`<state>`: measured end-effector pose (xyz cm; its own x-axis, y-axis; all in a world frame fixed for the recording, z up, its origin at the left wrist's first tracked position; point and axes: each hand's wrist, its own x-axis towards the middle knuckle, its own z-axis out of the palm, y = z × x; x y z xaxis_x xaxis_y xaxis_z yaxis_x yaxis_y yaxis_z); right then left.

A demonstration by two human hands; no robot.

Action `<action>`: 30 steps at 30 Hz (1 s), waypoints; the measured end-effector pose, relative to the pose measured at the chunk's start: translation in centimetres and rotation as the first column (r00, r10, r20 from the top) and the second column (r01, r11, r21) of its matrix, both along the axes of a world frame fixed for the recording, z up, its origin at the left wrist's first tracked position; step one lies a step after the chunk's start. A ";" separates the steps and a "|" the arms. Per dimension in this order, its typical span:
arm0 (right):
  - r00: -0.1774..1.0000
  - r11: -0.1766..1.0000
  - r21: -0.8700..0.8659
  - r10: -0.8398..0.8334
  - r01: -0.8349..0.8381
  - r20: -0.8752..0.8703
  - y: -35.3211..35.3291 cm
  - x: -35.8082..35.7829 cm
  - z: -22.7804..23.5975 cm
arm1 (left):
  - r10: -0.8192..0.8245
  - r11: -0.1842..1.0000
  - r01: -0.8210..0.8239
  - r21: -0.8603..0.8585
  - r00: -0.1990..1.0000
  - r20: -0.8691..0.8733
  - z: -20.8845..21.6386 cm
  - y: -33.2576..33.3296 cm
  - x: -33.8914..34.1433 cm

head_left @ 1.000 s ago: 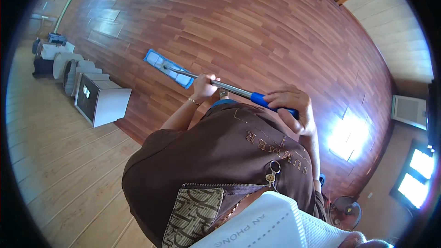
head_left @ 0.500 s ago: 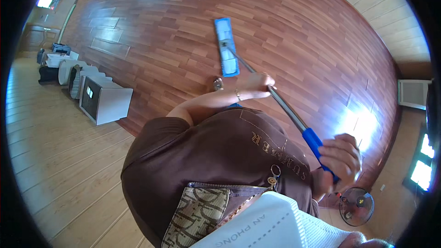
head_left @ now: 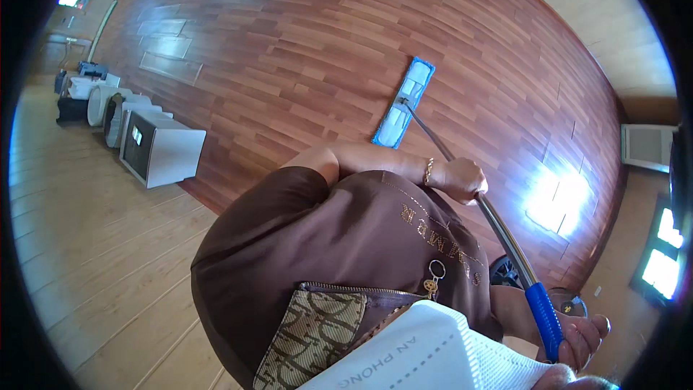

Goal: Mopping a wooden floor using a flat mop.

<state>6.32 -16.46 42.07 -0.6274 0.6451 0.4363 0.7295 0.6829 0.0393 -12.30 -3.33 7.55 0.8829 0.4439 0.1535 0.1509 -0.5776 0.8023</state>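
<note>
A flat mop [head_left: 509, 242] with a metal pole slants across the view from upper middle to lower right. My left hand [head_left: 462, 179], a gold bracelet on its wrist, is closed round the middle of the pole. Down at the lower right, my right hand [head_left: 583, 339] curls its fingers round the end of the blue grip [head_left: 543, 314]. The blue-edged mop head [head_left: 404, 105] lies flat on the wooden floor [head_left: 289, 72], its pad tilted with the far end to the right.
To the left, a white box-shaped appliance [head_left: 170, 155] and several other items stand in a row along the floor's edge. A fan [head_left: 567, 303] is at the lower right, partly behind my right arm. A white unit [head_left: 646, 146] sits by the right wall.
The mop head has slid right and nearer, and its pad has turned to slant the other way. Both my hands have moved right and down with the pole.
</note>
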 end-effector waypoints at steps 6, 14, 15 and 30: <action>0.746 0.909 0.301 0.410 -0.288 -0.525 4.5 -0.9 -5.8 | 0.048 0.998 -0.048 -0.043 0.999 0.001 0.3 0.5 0.0; 0.528 0.792 0.217 0.556 -0.570 -0.642 8.3 -1.6 -8.0 | 0.441 0.896 -0.443 -0.021 0.895 -0.067 0.5 -0.4 -5.6; 0.510 0.775 0.208 0.566 -0.596 -0.648 8.8 -2.1 -8.0 | 0.501 0.864 -0.504 -0.015 0.862 -0.081 0.3 -0.3 -6.2; 0.132 0.243 0.020 0.591 -0.970 -0.796 12.7 -12.9 -18.6 | 0.921 0.362 -0.913 0.189 0.318 -0.227 -9.4 -9.3 -19.4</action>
